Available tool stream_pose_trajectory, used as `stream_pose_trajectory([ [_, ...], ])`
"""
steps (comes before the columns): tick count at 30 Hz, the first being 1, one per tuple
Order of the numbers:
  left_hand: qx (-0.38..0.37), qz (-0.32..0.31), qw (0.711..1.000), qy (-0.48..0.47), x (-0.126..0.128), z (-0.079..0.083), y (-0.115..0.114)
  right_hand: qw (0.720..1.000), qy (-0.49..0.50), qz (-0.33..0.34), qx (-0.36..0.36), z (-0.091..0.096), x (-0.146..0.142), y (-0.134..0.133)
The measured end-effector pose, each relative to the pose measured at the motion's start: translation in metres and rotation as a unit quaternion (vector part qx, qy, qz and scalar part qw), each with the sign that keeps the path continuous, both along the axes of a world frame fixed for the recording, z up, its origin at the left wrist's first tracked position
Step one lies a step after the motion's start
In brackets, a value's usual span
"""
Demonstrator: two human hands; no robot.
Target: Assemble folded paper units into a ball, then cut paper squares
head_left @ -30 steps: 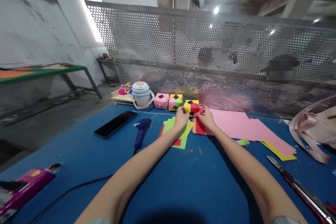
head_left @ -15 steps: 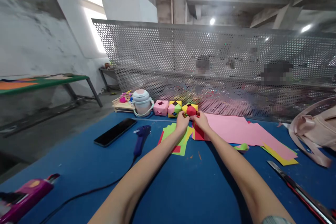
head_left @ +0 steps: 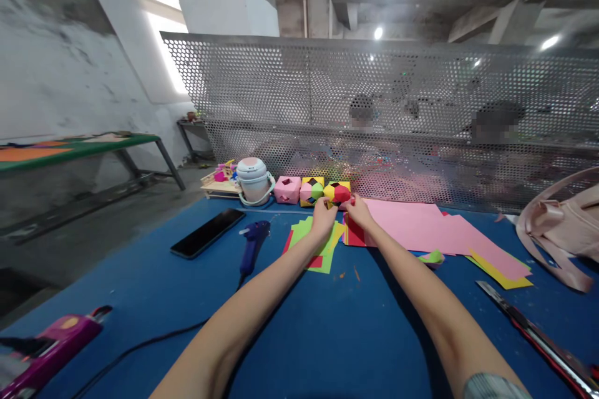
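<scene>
Both arms reach far across the blue table (head_left: 327, 336). My left hand (head_left: 322, 218) and my right hand (head_left: 358, 212) close from either side on a yellow and red paper cube (head_left: 339, 191). It stands at the right end of a row with a pink paper cube (head_left: 287, 189) and a pink, yellow and green paper cube (head_left: 312, 190), along the foot of the perforated metal screen (head_left: 374, 118). Under my wrists lie green and red paper squares (head_left: 313, 243).
A phone (head_left: 208, 233), a blue glue gun (head_left: 251, 242) with its cord, a white pot (head_left: 253, 181) and a magenta tool (head_left: 51, 340) lie to the left. Pink and yellow sheets (head_left: 430, 227), a pink bag (head_left: 559, 230) and a utility knife (head_left: 533, 330) lie to the right. People sit behind the screen.
Both hands stayed on the yellow and red cube and set it down closer to the screen, in line with the other cubes. The view shifted slightly.
</scene>
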State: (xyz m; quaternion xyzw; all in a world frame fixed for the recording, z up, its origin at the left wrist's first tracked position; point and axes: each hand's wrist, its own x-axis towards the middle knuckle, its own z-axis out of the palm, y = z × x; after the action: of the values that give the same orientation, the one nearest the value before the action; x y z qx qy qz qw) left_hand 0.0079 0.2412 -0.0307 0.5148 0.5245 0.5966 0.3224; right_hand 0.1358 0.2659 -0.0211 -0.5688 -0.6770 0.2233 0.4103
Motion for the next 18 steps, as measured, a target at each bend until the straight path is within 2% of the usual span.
stream_pose_trajectory([
  [3,-0.025,0.02,0.999,0.036,-0.013,0.002,-0.022,1.0,-0.017,0.0,0.003,0.001,0.01,-0.012],
  [6,-0.045,0.023,0.996,0.073,-0.03,-0.002,-0.054,0.998,-0.051,0.031,-0.016,0.0,0.017,-0.026],
  [11,-0.064,0.017,0.984,0.167,-0.053,-0.007,-0.1,0.988,-0.103,0.101,-0.061,-0.001,0.0,-0.036],
  [14,-0.063,0.027,0.974,0.217,-0.06,-0.006,-0.108,0.984,-0.113,0.113,-0.075,0.0,-0.018,-0.031],
  [18,-0.056,0.025,0.966,0.253,-0.065,-0.008,-0.107,0.983,-0.1,0.122,-0.09,0.003,-0.033,-0.022],
])
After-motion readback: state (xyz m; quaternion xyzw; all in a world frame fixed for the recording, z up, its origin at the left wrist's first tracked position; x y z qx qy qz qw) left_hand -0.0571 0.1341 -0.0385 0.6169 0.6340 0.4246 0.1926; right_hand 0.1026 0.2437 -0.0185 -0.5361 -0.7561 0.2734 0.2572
